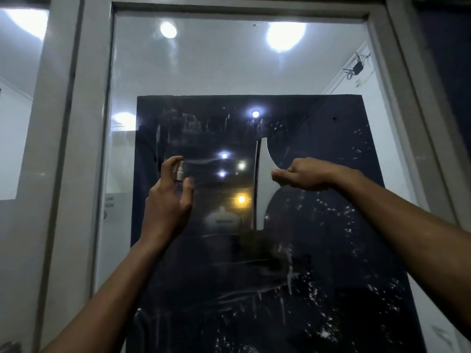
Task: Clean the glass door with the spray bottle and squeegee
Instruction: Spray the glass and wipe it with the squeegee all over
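The glass door (pixel 204 72) fills the view, with a dark sheet (pixel 331 225) behind its lower part. My left hand (pixel 168 200) grips a small clear spray bottle (pixel 179 173), its white nozzle near the glass and my forefinger curled over the top. My right hand (pixel 303 174) holds the handle of a white squeegee (pixel 263 189), whose long blade stands upright against the glass. Droplets and wet streaks speckle the pane to the right of and below the squeegee.
A grey door frame (pixel 84 149) borders the glass on the left, top and right. A paper notice (pixel 110 205) is stuck at the pane's left edge. Ceiling lamps and street lights reflect in the glass.
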Demonstrator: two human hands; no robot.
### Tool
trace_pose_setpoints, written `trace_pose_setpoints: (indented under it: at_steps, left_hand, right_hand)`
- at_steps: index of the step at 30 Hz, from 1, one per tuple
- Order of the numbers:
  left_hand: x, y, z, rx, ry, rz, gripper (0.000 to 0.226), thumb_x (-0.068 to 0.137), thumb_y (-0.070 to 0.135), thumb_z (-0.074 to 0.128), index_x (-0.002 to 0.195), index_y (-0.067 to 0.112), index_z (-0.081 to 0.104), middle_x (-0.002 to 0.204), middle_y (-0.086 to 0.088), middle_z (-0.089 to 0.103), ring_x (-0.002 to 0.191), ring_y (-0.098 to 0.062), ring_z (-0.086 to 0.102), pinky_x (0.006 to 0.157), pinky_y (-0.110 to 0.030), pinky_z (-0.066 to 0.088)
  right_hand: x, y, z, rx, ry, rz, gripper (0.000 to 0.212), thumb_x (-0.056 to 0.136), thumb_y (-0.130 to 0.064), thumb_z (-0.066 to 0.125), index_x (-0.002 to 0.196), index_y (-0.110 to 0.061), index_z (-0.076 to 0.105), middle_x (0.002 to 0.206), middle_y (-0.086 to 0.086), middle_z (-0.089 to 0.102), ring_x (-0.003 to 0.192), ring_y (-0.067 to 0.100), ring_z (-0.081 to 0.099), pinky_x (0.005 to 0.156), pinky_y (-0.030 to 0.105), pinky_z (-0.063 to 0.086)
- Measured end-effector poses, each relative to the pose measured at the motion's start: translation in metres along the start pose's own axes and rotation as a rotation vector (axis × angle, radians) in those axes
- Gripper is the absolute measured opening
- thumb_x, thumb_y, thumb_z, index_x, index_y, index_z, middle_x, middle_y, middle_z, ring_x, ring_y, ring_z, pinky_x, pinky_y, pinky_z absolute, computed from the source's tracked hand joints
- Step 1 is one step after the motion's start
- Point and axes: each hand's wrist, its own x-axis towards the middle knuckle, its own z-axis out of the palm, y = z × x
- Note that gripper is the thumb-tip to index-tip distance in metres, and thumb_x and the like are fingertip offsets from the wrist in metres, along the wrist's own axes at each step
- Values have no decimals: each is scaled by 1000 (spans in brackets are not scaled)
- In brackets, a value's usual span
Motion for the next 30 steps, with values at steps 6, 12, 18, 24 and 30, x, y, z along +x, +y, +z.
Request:
trace_pose_setpoints:
  at_steps: [6,12,18,24,30]
  left_hand:
    - [-7,7,-11,21,-10,-10,43,101,28,52,140,36,36,98,-4,65,79,-25,63,68,-38,48]
    - [3,-2,-20,53,8,-9,43,102,28,52,141,36,35,92,-3,64,73,-18,60,58,-27,39]
    - [5,-18,-23,56,0,-3,44,102,29,52,143,34,35,96,-1,64,73,-12,59,58,-25,41]
    - [-10,-37,-25,24,-18,-33,44,102,30,51,142,38,35,100,-7,67,76,-23,64,64,-37,51]
    - [-22,-43,-26,-15,-13,-74,43,102,30,52,141,39,35,104,-9,67,80,-30,65,72,-52,57]
  right_hand:
    - [5,-52,13,822,227,-15,50,104,-49,40,66,-17,48,47,-5,42,38,12,36,41,21,33]
    - [50,-136,5,1272,252,101,39,107,-34,37,78,-13,51,60,3,42,41,15,37,39,20,36]
    - [82,-172,23,1195,273,213,40,105,-40,39,99,-6,59,80,14,54,54,25,50,54,31,43]
    - [41,-158,95,962,351,225,43,105,-41,40,84,-11,62,69,6,56,62,21,54,51,24,37]
    - [-11,-131,154,837,325,240,47,106,-40,39,78,-11,63,87,16,67,81,28,61,66,31,38]
